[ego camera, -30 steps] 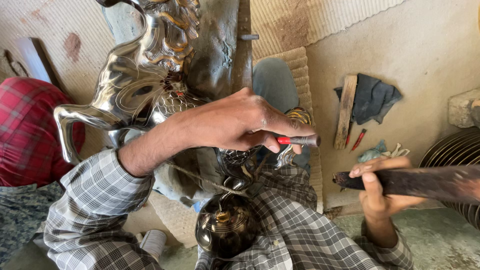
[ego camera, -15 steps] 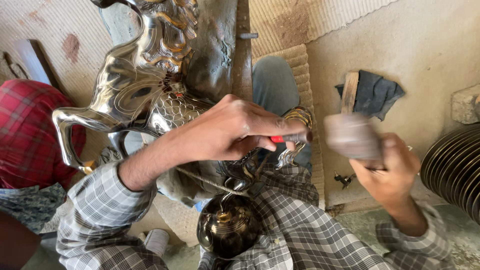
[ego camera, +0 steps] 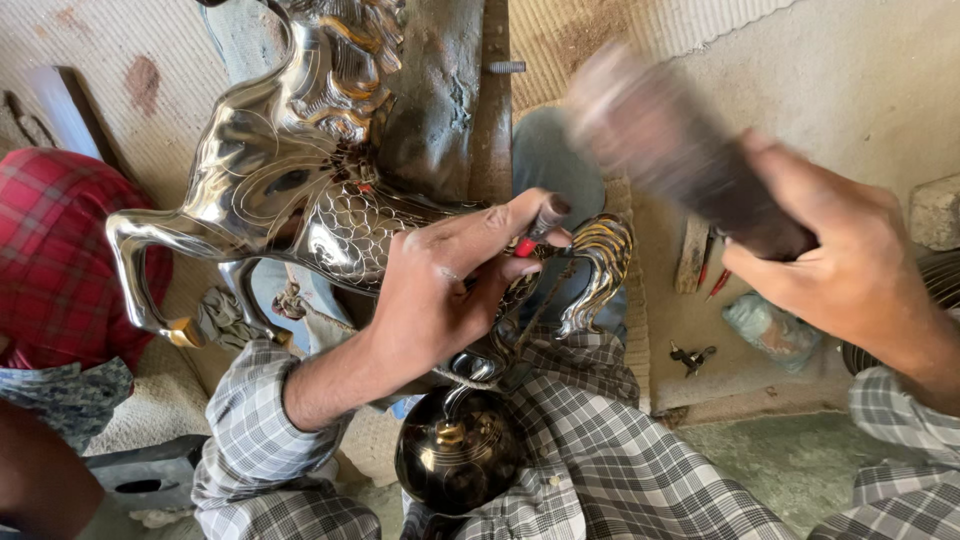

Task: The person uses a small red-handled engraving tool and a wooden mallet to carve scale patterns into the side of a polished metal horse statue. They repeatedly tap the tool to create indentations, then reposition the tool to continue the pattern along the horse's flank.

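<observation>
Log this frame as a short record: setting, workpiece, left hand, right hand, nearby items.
Setting: person seated on the floor, checked trousers.
Workpiece: shiny engraved silver metal horse figure across the lap.
Left hand: grips a thin punch with a red band, tip against the figure.
Right hand: holds a dark, motion-blurred mallet, raised.
Nearby: round dark metal pot; red plaid cloth.

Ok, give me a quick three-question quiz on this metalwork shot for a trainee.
1. True or false: the left hand pinches a chisel against the silver horse figure.
2. What does the right hand grip?
A. a paintbrush
B. a dark mallet, blurred in the picture
C. a cloth
3. Fill in: the sleeve on the left arm is ____ patterned.

Key: 1 true; 2 B; 3 check.
</observation>
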